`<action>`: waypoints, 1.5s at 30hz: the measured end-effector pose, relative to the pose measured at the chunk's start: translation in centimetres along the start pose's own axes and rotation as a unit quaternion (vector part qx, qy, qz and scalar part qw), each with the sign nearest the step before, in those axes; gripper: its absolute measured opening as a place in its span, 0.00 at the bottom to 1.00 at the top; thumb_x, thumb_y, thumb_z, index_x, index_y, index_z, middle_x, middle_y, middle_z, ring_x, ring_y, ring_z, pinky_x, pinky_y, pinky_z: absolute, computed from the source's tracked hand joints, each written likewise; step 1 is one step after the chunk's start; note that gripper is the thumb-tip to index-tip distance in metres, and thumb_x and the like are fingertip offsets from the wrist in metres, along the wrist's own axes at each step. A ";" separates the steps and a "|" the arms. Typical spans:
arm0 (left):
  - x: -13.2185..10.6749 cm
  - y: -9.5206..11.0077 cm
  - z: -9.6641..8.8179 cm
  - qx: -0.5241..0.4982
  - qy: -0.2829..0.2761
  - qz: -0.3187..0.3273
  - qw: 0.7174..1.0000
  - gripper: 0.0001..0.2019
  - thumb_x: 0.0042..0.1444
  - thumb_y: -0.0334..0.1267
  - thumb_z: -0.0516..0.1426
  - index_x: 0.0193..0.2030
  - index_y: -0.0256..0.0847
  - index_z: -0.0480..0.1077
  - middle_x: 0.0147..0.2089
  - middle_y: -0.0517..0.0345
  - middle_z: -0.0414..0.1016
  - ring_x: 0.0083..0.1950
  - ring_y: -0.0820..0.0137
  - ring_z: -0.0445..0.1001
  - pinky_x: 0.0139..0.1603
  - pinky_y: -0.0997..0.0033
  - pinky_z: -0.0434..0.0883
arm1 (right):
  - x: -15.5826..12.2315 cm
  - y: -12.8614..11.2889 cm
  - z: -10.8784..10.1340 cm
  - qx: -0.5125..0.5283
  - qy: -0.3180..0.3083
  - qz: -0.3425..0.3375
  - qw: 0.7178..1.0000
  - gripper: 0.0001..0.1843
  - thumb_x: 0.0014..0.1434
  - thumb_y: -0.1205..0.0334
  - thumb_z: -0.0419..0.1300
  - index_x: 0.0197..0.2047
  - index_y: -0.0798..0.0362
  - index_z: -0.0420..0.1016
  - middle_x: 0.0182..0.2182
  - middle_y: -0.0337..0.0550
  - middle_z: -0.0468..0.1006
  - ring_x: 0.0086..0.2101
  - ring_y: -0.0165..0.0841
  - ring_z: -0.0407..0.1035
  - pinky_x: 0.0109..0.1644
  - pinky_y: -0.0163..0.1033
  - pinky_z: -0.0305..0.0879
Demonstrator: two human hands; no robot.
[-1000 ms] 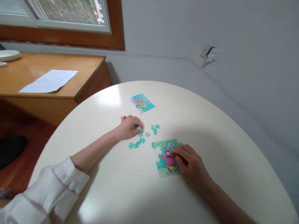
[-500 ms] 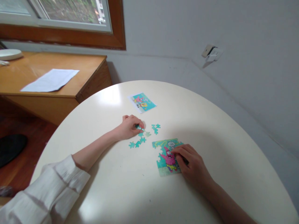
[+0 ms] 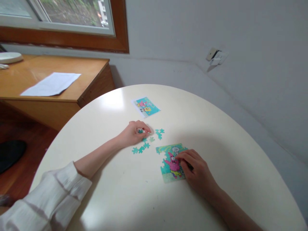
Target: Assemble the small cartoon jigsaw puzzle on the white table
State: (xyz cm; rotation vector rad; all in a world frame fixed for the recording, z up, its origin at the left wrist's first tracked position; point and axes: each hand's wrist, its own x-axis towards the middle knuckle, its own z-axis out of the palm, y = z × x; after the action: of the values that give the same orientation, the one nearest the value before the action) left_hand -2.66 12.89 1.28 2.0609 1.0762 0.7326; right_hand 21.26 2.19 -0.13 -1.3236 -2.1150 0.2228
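Observation:
My left hand (image 3: pixel 134 133) is over the loose puzzle pieces, thumb and forefinger pinched on a jigsaw piece that shows only as a thin edge. Several teal pieces (image 3: pixel 141 149) lie just below that hand, and a pale green piece (image 3: pixel 151 139) sits beside its fingertips. Another small cluster of pieces (image 3: pixel 159 133) is to the right. My right hand (image 3: pixel 198 170) rests on the right side of the partly joined puzzle (image 3: pixel 166 176), which shows a pink starfish character. Its fingers are curled together, covering that side, and whatever they may hold is hidden.
A printed reference picture (image 3: pixel 147 107) lies farther back on the round white table (image 3: pixel 125 199). To the left stands a wooden desk (image 3: pixel 93 72) with a sheet of paper (image 3: pixel 51 84). A wall socket with a plug (image 3: pixel 216 57) is at the right.
My left hand has shifted slightly right, its fingertips drawing closer together around the piece. My right hand stays on the puzzle. The view has tilted very slightly.

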 end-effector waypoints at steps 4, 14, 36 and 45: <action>-0.5 0.9 0.9 -0.095 -0.006 -0.024 0.995 0.07 0.49 0.37 0.55 0.29 0.36 0.71 0.30 0.56 0.73 0.31 0.74 0.68 0.34 0.73 0.67 | 0.0 0.0 0.1 0.000 0.003 0.004 1.000 0.11 0.55 0.72 0.50 0.30 0.51 0.71 0.27 0.41 0.74 0.31 0.33 0.66 0.36 0.39 0.65; -1.7 2.6 2.8 -0.123 -0.091 -0.027 0.988 0.07 0.49 0.37 0.56 0.30 0.36 0.71 0.23 0.61 0.68 0.26 0.77 0.64 0.27 0.78 0.62 | 0.1 -0.2 0.0 -0.003 -0.003 0.013 1.000 0.11 0.55 0.71 0.49 0.30 0.50 0.71 0.28 0.42 0.75 0.31 0.33 0.67 0.36 0.39 0.65; -1.9 3.2 4.0 -0.033 -0.084 0.040 0.995 0.05 0.52 0.35 0.56 0.31 0.37 0.73 0.26 0.58 0.71 0.27 0.76 0.65 0.28 0.77 0.64 | 0.1 0.0 0.1 -0.013 -0.011 0.009 1.000 0.12 0.55 0.72 0.49 0.30 0.50 0.71 0.27 0.41 0.74 0.31 0.33 0.65 0.36 0.39 0.64; -1.9 3.2 4.0 0.034 -0.086 0.104 0.990 0.05 0.54 0.35 0.56 0.32 0.39 0.73 0.25 0.58 0.73 0.29 0.74 0.67 0.40 0.70 0.65 | 0.2 -0.2 0.0 -0.016 -0.001 -0.005 1.000 0.11 0.55 0.72 0.50 0.30 0.51 0.71 0.27 0.41 0.74 0.31 0.34 0.65 0.36 0.39 0.63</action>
State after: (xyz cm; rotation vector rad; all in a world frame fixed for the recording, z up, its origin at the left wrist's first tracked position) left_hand 0.82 8.71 1.02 2.2729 0.8090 0.6113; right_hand 21.05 2.30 0.00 -1.3311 -2.1361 0.1860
